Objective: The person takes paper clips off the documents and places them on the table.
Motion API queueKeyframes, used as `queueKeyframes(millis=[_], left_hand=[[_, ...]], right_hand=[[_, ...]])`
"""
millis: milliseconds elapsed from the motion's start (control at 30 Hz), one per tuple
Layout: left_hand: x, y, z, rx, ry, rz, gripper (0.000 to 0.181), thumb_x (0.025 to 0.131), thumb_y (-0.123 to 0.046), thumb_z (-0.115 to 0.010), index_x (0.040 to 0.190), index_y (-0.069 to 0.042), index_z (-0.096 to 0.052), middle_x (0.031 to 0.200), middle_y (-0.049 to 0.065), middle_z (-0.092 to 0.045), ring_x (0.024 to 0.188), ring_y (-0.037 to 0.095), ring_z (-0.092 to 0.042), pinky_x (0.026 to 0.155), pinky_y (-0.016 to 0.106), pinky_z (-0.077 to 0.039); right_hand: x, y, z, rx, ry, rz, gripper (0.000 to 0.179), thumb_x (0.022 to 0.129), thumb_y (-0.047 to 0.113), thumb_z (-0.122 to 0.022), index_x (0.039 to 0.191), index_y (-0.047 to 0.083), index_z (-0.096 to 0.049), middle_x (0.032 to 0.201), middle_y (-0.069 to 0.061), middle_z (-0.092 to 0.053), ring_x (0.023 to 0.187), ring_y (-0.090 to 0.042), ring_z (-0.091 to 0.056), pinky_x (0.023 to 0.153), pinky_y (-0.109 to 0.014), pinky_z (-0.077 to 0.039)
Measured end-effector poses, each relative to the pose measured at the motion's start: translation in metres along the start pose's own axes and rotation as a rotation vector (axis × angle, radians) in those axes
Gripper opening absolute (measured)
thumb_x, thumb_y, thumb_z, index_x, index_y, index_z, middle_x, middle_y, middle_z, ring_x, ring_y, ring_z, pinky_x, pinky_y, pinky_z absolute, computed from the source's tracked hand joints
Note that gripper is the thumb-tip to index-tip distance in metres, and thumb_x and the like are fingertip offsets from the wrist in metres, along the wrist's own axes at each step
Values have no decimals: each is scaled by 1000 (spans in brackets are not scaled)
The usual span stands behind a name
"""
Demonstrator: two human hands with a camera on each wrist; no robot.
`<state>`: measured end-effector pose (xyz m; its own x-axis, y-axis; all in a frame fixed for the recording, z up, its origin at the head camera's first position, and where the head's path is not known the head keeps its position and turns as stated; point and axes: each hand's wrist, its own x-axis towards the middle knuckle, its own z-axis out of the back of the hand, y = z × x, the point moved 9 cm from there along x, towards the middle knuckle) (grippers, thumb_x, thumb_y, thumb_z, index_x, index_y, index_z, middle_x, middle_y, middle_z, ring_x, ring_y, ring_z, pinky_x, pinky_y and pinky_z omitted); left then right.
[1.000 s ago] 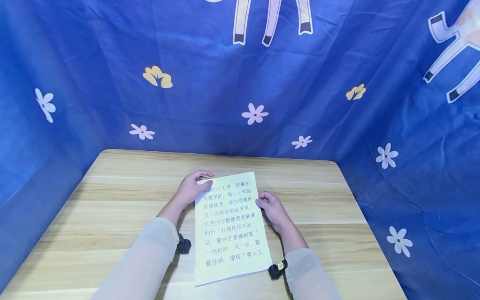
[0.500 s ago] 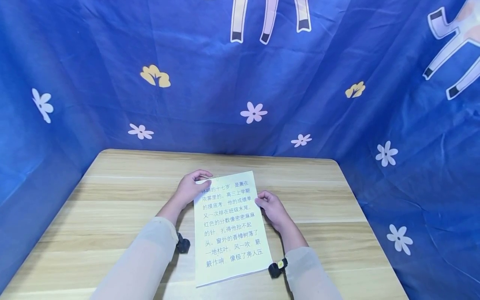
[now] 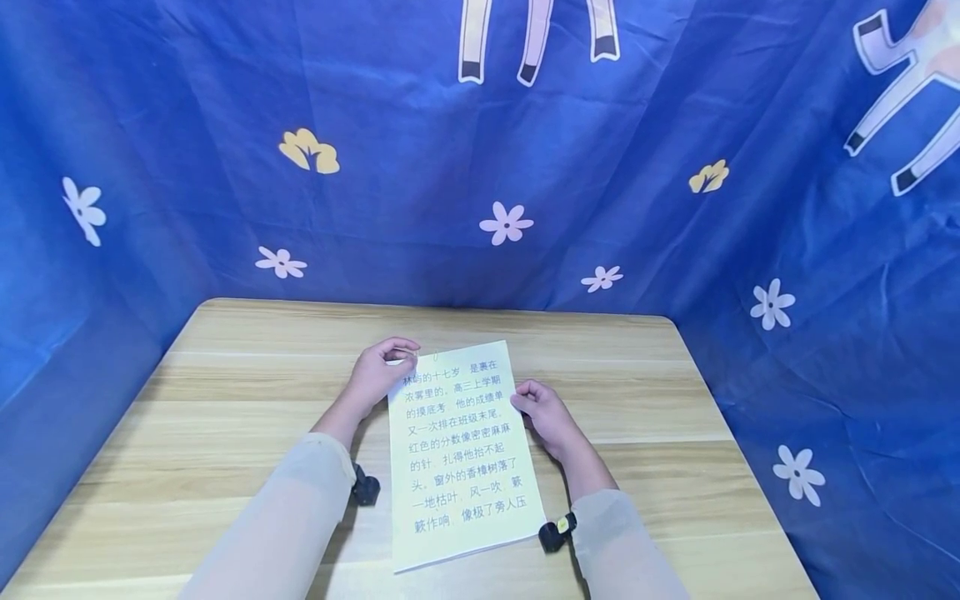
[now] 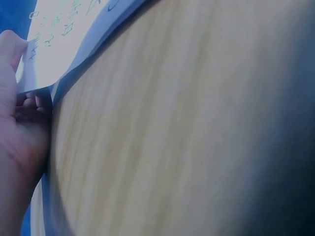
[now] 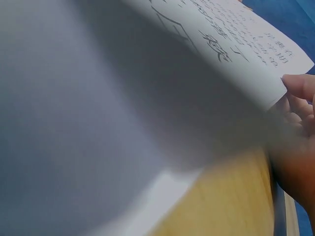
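A thin stack of printed paper sheets [image 3: 461, 450], with large dark characters, is held between both hands and tilts over the table. A small paper clip [image 3: 435, 357] sits on its top edge, also visible in the left wrist view. At the top left corner my left hand [image 3: 375, 377] pinches the sheets, thumb in front and the other fingers behind, as the left wrist view shows. Higher up on the right edge, my right hand [image 3: 547, 417] grips the stack between thumb and curled fingers. In the right wrist view, a blurred sheet [image 5: 74, 123] covers much of the picture.
The wood-grain table [image 3: 225, 400] extends on both sides of the sheets. A blue curtain [image 3: 405, 183] with flower and animal prints closes off the back and both sides. A black device [image 3: 365, 486] is strapped to the left wrist, another [image 3: 553, 536] to the right.
My left thumb has slid slightly left along the corner, uncovering more of the first printed character and the clip. The right hand keeps its grip and the sheets stay nearly in place.
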<state>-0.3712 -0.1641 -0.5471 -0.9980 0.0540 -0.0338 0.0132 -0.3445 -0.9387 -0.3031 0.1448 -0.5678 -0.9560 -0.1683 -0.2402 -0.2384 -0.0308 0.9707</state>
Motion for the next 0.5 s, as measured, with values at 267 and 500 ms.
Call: queueKeyframes(millis=[267, 500], left_hand=[[-1, 0, 6, -142, -53, 15, 35, 99, -12, -73, 135, -10, -72, 102, -9, -79, 94, 0, -69, 85, 13, -55], [-5, 9, 18, -386, -133, 106, 41, 102, -12, -72, 143, -8, -65, 98, -17, -80, 93, -1, -71, 80, 15, -58]], right_hand=[[0, 1, 6, 14, -18, 17, 8, 106, 6, -61, 98, 8, -61, 95, 1, -75, 86, -13, -71, 76, -25, -58], [1, -3, 6, 53, -27, 13, 8, 105, 5, -60, 98, 8, -60, 95, -1, -75, 85, -14, -72, 74, -26, -59]])
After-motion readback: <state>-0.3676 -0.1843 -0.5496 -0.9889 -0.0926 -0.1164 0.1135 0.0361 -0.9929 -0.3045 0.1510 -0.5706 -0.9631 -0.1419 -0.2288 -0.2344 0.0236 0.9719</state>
